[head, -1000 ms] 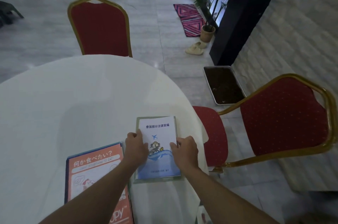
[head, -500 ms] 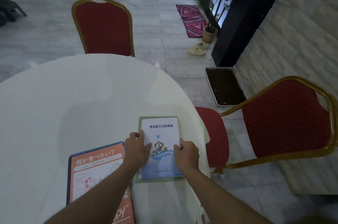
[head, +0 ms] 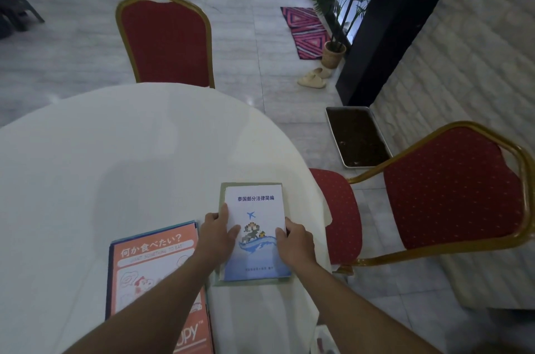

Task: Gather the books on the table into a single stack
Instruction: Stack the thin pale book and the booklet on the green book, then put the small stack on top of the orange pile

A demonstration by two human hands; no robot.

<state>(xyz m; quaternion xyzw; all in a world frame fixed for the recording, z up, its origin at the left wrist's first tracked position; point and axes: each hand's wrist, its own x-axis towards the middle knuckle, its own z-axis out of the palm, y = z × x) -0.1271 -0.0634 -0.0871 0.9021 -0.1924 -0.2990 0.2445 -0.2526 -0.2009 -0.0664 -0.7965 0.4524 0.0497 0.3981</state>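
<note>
A white and blue booklet (head: pixel 254 206) with a plane and a wave on its cover lies on top of a slightly larger grey-green book (head: pixel 221 193) near the round table's right edge. My left hand (head: pixel 218 230) grips the booklet's left edge, thumb on the cover. My right hand (head: pixel 295 240) grips its right edge. To the left lies an orange book (head: pixel 153 261) with Japanese lettering, resting on a dark blue book (head: pixel 109 275) whose edge shows beneath it. My left forearm crosses the orange book's lower right corner.
The white round table (head: pixel 115 168) stretches away to the left and back. One red chair with a gold frame (head: pixel 165 41) stands behind the table, another (head: pixel 443 188) at its right. A tray of soil (head: pixel 357 136) lies on the floor.
Both hands have shifted slightly on the booklet's sides, the left thumb further onto the cover. The booklet and books stay in about the same place; the camera has moved a little.
</note>
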